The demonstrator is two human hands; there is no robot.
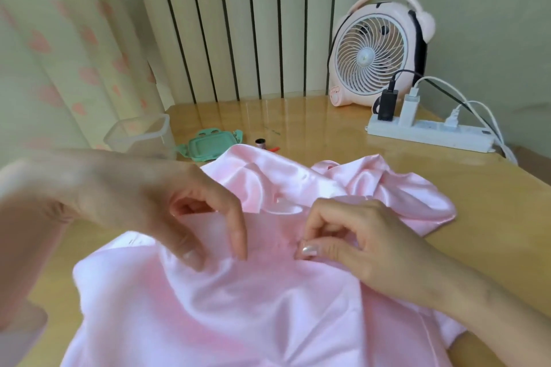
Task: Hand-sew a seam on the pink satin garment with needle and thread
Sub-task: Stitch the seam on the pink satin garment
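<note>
- On the table (447,188), the garment (238,307) lies spread and rumpled over the near part, its far end bunched in glossy folds towards the middle.
- The left hand (167,211) hangs above the cloth with the index finger pointing down; its tip and the thumb tip touch the garment, set apart from each other, with a small ridge of cloth between them. The other fingers are curled under the palm.
- The right hand (363,244) rests on the garment just right of the left hand, thumb and index finger pressed together, pinching the cloth at a puckered line.
- Whether a needle sits inside that pinch cannot be told; none is plain to see, nor any thread.
- Beyond the garment, near the table's far left, stand a clear box (140,137), a green lid (208,147) beside it, and a small spool (261,143) just past the cloth's edge.
- At the far right stands a pink fan (378,53), with a white power strip (429,132) in front of it holding several plugs.
- A radiator (247,24) rises behind the table and a curtain (59,39) hangs to the left.
</note>
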